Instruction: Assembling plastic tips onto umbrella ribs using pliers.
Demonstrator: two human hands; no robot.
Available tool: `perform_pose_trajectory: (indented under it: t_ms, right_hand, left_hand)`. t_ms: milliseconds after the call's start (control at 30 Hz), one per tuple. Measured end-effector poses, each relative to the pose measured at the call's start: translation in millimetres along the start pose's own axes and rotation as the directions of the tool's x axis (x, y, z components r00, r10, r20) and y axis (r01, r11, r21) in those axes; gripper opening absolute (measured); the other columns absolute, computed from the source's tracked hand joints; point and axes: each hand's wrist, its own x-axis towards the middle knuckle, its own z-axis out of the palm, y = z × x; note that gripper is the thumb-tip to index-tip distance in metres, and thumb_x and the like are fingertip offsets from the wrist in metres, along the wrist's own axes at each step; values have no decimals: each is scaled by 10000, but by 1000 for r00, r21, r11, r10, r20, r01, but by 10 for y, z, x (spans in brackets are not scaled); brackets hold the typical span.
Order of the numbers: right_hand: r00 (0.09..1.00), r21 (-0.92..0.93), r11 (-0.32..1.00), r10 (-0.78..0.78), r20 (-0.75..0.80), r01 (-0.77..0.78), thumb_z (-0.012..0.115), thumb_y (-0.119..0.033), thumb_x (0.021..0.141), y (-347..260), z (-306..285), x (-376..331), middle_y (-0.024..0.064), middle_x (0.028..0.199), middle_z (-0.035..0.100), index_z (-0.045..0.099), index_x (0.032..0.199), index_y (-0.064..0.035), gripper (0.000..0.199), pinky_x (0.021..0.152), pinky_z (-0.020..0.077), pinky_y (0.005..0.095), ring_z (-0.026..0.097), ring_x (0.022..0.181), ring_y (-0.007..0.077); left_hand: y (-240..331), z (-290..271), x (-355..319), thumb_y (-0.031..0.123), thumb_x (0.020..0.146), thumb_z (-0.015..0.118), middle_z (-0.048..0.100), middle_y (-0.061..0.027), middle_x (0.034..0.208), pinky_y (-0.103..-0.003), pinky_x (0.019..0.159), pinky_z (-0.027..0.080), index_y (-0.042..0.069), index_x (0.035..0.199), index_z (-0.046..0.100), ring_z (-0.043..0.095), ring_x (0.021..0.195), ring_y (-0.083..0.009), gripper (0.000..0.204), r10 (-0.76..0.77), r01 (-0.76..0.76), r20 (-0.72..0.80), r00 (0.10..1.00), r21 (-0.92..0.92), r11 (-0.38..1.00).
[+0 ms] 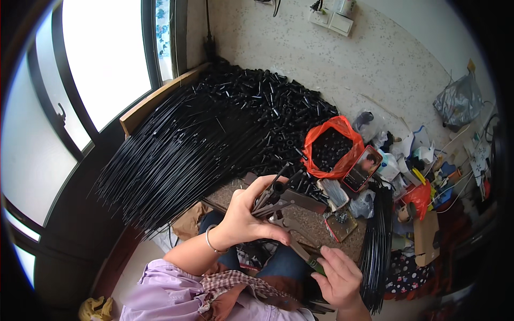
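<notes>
My left hand is curled around a black tube with a round open end, above the bench edge. Flat grey metal pieces crowd against it; which of these are in the grip I cannot tell. Lower right, my right hand is closed on the green grip of a grey metal hand tool, probably pliers. Its metal part reaches up beside my left thumb. My right palm hides the end of the grip.
Thin black rods cover the bench's left, with short black tubes heaped behind. A red plastic bag holds small black parts. Beside it stand a phone and a small tray. More rods hang at right.
</notes>
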Motion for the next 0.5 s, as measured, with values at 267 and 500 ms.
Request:
perform_pose_trajectory:
  t_ms: [267,500]
  right_hand:
    - [682,662,-323,65,729,-677,627,-216,792,102,634,-255,170,790,591,499,961,33,328,533,491,283,592,592,208]
    - [965,-167,961,189,-180,-219,574,22,676,191,481,93,148,826,578,451,1118,9,460,602,447,344,567,694,268]
  left_hand:
    - [-106,61,77,381,482,859,596,-64,744,-230,597,440,-5,1094,494,541,632,-85,810,81,-77,115,990,-41,996]
    - [-27,-16,18,286,508,865,609,-44,719,-216,607,451,-1,1012,521,566,643,-75,674,6,-7,29,1000,37,999]
